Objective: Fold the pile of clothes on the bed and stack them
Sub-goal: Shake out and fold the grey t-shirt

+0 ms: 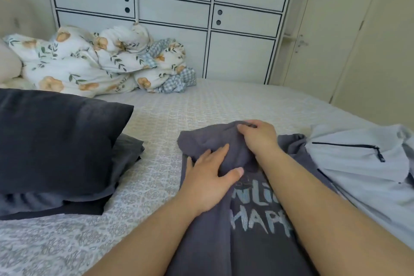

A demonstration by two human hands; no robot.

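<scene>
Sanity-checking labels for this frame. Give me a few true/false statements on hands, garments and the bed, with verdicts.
1. The left hand lies flat with straight fingers on the grey printed shirt. True.
2. The right hand hangs free above the bed. False: its fingers are curled on the shirt's far edge.
3. A light garment with a dark zipper lies to the right of the shirt. True.
4. The stack of dark folded clothes sits on the right side of the bed. False: it is on the left.
5. The floral duvet is spread flat over the bed. False: it is bunched up at the far side, by the white cabinet.
</scene>
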